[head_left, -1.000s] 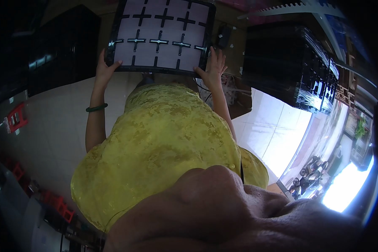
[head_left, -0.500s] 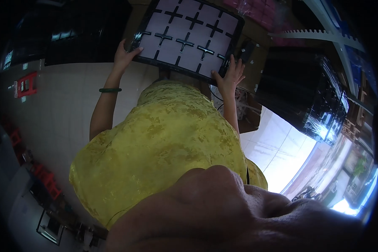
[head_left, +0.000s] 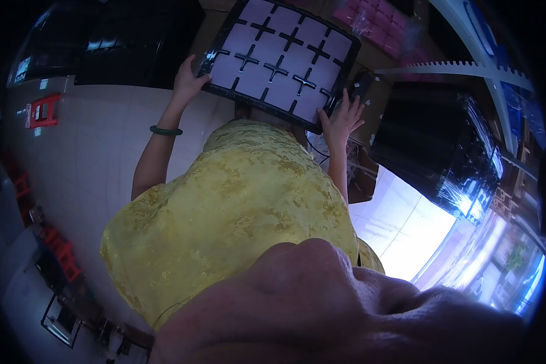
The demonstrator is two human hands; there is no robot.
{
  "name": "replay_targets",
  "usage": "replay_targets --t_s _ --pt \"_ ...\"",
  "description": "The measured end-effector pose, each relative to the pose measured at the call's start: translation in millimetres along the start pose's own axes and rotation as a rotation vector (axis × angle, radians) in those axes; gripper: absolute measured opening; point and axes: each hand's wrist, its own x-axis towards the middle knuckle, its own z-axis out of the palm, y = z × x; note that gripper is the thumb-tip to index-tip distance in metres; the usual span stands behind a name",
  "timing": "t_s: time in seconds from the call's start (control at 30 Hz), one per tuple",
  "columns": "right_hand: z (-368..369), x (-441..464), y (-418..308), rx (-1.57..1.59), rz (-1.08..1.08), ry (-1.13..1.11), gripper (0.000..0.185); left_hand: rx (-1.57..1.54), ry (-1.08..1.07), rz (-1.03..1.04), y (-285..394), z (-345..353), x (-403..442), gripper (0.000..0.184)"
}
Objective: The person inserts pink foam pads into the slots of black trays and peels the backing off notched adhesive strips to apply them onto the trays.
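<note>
A square black tray [head_left: 274,95] lies in front of me, with a pale lilac surface [head_left: 277,47] divided by black cross-shaped pieces [head_left: 276,69]. My left hand [head_left: 188,84] grips its near left corner, the thumb on the rim and the fingers along the outer side. At the near right corner, my right hand [head_left: 340,120] touches the edge with its thumb. The other fingers of that hand are spread and stretch up beside the tray. What lies under the tray is mostly hidden.
Beyond the tray lies a pink sectioned piece [head_left: 379,27] partly under clear plastic. Large black stacks stand left [head_left: 139,48] and right [head_left: 434,142]. A white toothed rack [head_left: 449,65] juts in at upper right. A red stool [head_left: 44,110] stands on the floor at left.
The view has shifted slightly, so the tray and both hands appear a little farther right and lower. Both hands stay at the same corners of the tray.
</note>
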Motion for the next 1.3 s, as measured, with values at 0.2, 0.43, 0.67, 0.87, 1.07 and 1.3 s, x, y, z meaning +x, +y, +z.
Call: replay_targets --t_s 0.2,0.43,0.67,0.87,1.07,1.3 --pt "-3 -11 5 0.080 0.095 0.011 0.086 0.180 0.213 0.149 1 12 -6 0.074" --pt "-16 -11 3 0.125 0.062 0.084 0.080 -0.354 0.160 -0.042 15 10 -18 0.039" --pt "-31 -11 -14 0.176 -0.030 0.126 0.077 -1.328 0.047 -0.113 90 -47 -30 0.026" --pt "-51 -9 -22 0.192 -0.141 0.194 0.073 -0.860 0.483 0.522 183 -222 -108 0.028" --pt "-51 -13 -24 0.255 -0.154 0.198 0.073 0.082 0.780 0.635 201 -234 -123 0.031" --pt "-54 -17 -17 0.296 -0.167 0.188 0.071 0.615 0.620 0.663 29 -140 7 0.041"
